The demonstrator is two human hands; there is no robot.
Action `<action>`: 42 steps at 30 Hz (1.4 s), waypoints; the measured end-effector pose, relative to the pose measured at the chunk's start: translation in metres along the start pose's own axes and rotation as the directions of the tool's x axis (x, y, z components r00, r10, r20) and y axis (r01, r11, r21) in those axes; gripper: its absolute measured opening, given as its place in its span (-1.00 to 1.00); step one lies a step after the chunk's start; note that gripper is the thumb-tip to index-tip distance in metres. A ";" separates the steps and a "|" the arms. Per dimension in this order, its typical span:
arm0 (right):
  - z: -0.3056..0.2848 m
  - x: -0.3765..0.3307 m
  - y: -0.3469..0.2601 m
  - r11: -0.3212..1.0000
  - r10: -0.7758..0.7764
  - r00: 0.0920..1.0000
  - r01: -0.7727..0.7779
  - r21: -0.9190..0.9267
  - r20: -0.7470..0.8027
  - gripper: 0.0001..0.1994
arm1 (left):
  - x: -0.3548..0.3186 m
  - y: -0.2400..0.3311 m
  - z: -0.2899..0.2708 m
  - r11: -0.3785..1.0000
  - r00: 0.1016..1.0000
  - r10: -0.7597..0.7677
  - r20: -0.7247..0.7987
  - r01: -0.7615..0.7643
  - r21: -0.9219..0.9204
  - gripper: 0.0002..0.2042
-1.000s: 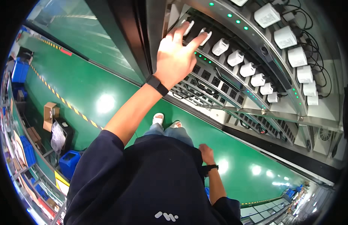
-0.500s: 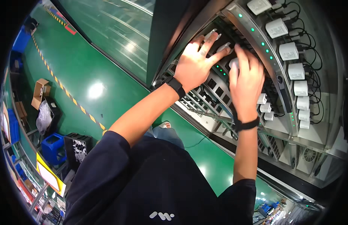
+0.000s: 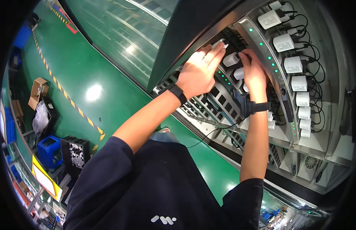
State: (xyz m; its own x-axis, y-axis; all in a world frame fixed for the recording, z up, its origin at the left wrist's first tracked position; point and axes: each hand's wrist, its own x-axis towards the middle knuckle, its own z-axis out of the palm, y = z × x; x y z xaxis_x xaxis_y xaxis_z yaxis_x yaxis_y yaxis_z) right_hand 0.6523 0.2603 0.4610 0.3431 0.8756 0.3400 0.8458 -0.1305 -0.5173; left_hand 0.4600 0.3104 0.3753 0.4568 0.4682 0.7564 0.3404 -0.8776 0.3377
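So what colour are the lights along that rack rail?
Green, on the rack rail, clearest in the head view.

At the far left, an open brown cardboard box [image 3: 37, 92] stands on the green floor, and just below it lies a clear plastic bag [image 3: 40, 118], crumpled and greyish. Lower down, a blue bin [image 3: 49, 150] stands beside a black tray [image 3: 75, 153] holding small white pieces (too small to make out). Near the bottom left edge, a flat rectangular sign [image 3: 46, 180] glows yellow with a pale face, tilted on its stand.
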 end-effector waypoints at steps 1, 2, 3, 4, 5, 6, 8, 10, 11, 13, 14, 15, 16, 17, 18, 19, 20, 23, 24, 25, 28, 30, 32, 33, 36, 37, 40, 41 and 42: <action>0.000 -0.002 0.000 0.996 -0.078 0.997 0.077 -0.041 -0.024 -0.78 | 0.000 -0.003 -0.003 1.000 1.000 -0.003 0.014 0.003 -0.023 -0.27; 0.001 -0.004 -0.001 0.985 -0.157 0.987 0.152 -0.083 -0.045 -0.79 | 0.001 -0.005 -0.006 0.999 1.000 -0.005 0.029 0.007 -0.046 -0.24; 0.002 -0.005 -0.002 0.967 -0.232 0.970 0.222 -0.124 -0.068 -0.79 | 0.002 -0.006 -0.007 0.999 0.999 0.004 0.031 -0.002 -0.046 -0.24; 0.003 -0.006 -0.002 0.968 -0.228 0.971 0.218 -0.124 -0.076 -0.79 | 0.003 -0.005 -0.008 0.998 0.999 -0.005 0.045 0.008 -0.065 -0.24; 0.004 -0.006 -0.004 0.955 -0.265 0.960 0.247 -0.164 -0.092 -0.80 | 0.004 -0.005 -0.010 0.996 0.998 -0.014 0.058 0.019 -0.083 -0.23; 0.006 -0.006 -0.004 0.939 -0.301 0.948 0.275 -0.206 -0.106 -0.81 | 0.005 -0.005 -0.011 0.994 0.997 -0.023 0.071 0.030 -0.102 -0.23; 0.006 -0.004 0.000 0.922 -0.334 0.934 0.297 -0.248 -0.124 -0.82 | 0.008 -0.005 -0.014 0.991 0.995 -0.027 0.096 0.039 -0.129 -0.21; 0.010 0.005 0.004 0.940 -0.287 0.948 0.252 -0.229 -0.135 -0.84 | 0.010 -0.005 -0.016 0.981 0.989 -0.046 0.143 0.072 -0.180 -0.18; 0.010 0.007 0.007 0.948 -0.264 0.954 0.230 -0.219 -0.140 -0.84 | 0.010 -0.007 -0.017 0.981 0.989 -0.041 0.144 0.067 -0.180 -0.18; 0.007 0.004 0.005 0.949 -0.274 0.953 0.246 -0.200 -0.130 -0.85 | 0.012 -0.010 -0.019 0.980 0.988 -0.036 0.147 0.064 -0.188 -0.17; 0.005 0.002 0.002 0.947 -0.289 0.950 0.266 -0.180 -0.116 -0.85 | 0.012 -0.010 -0.020 0.980 0.988 -0.036 0.148 0.064 -0.190 -0.16; 0.004 0.001 0.000 0.945 -0.303 0.947 0.285 -0.159 -0.102 -0.85 | 0.012 -0.010 -0.020 0.980 0.989 -0.035 0.147 0.063 -0.188 -0.16; 0.004 0.001 -0.001 0.945 -0.305 0.947 0.287 -0.158 -0.103 -0.85 | 0.012 -0.009 -0.021 0.979 0.988 -0.033 0.149 0.062 -0.194 -0.16; 0.005 0.001 -0.001 0.945 -0.308 0.946 0.291 -0.152 -0.101 -0.85 | 0.012 -0.009 -0.021 0.978 0.988 -0.032 0.151 0.062 -0.200 -0.16; 0.004 0.001 -0.002 0.944 -0.310 0.946 0.293 -0.148 -0.101 -0.85 | 0.013 -0.009 -0.021 0.976 0.988 -0.028 0.153 0.060 -0.208 -0.16; 0.004 0.001 -0.002 0.944 -0.311 0.945 0.296 -0.144 -0.100 -0.85 | 0.013 -0.008 -0.022 0.977 0.988 -0.026 0.151 0.058 -0.208 -0.16; 0.003 0.001 -0.002 0.944 -0.313 0.944 0.297 -0.145 -0.102 -0.85 | 0.014 -0.008 -0.022 0.977 0.987 -0.026 0.159 0.059 -0.205 -0.16; 0.004 -0.002 0.000 0.945 -0.300 0.948 0.280 -0.169 -0.107 -0.84 | 0.014 -0.008 -0.024 0.978 0.985 -0.027 0.173 0.061 -0.199 -0.16; 0.004 -0.003 -0.002 0.944 -0.302 0.947 0.282 -0.169 -0.107 -0.84 | 0.014 -0.009 -0.023 0.979 0.985 -0.024 0.171 0.058 -0.197 -0.16; 0.005 -0.004 -0.004 0.944 -0.303 0.946 0.282 -0.173 -0.112 -0.84 | 0.013 -0.009 -0.023 0.979 0.985 -0.022 0.168 0.055 -0.195 -0.17; 0.003 -0.007 -0.008 0.941 -0.308 0.944 0.284 -0.181 -0.120 -0.84 | 0.010 -0.008 -0.024 0.979 0.985 -0.024 0.171 0.058 -0.195 -0.17; 0.000 -0.012 -0.010 0.950 -0.274 0.957 0.253 -0.185 -0.098 -0.82 | 0.008 -0.007 -0.025 0.978 0.982 -0.035 0.185 0.072 -0.198 -0.17; -0.002 -0.018 -0.011 0.952 -0.259 0.962 0.240 -0.188 -0.087 -0.80 | 0.008 -0.006 -0.025 0.978 0.981 -0.040 0.191 0.077 -0.192 -0.19; -0.002 -0.020 -0.011 0.950 -0.264 0.959 0.239 -0.203 -0.105 -0.78 | 0.008 -0.006 -0.025 0.979 0.979 -0.044 0.200 0.082 -0.187 -0.21; -0.003 -0.025 -0.009 0.943 -0.275 0.951 0.239 -0.232 -0.140 -0.72 | 0.010 -0.006 -0.025 0.981 0.979 -0.043 0.197 0.079 -0.180 -0.23; -0.004 -0.025 -0.008 0.947 -0.261 0.955 0.224 -0.228 -0.144 -0.70 | 0.011 -0.006 -0.025 0.981 0.981 -0.037 0.188 0.071 -0.178 -0.23; -0.008 -0.026 -0.005 0.956 -0.231 0.961 0.195 -0.221 -0.150 -0.66 | 0.011 -0.007 -0.025 0.982 0.984 -0.030 0.176 0.062 -0.181 -0.22; -0.007 -0.024 -0.006 0.952 -0.258 0.955 0.226 -0.205 -0.145 -0.68 | 0.010 -0.008 -0.026 0.981 0.985 -0.027 0.172 0.060 -0.184 -0.21; -0.007 -0.023 -0.007 0.948 -0.285 0.948 0.257 -0.189 -0.141 -0.69 | 0.010 -0.008 -0.026 0.981 0.985 -0.026 0.168 0.057 -0.187 -0.20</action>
State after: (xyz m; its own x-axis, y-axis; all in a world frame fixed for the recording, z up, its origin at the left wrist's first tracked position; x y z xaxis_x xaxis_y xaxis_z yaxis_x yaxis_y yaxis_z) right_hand 0.6415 0.2379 0.4619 0.1420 0.8017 0.5806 0.9670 0.0130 -0.2545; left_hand 0.4405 0.3196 0.3948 0.5797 0.5012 0.6424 0.2061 -0.8530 0.4795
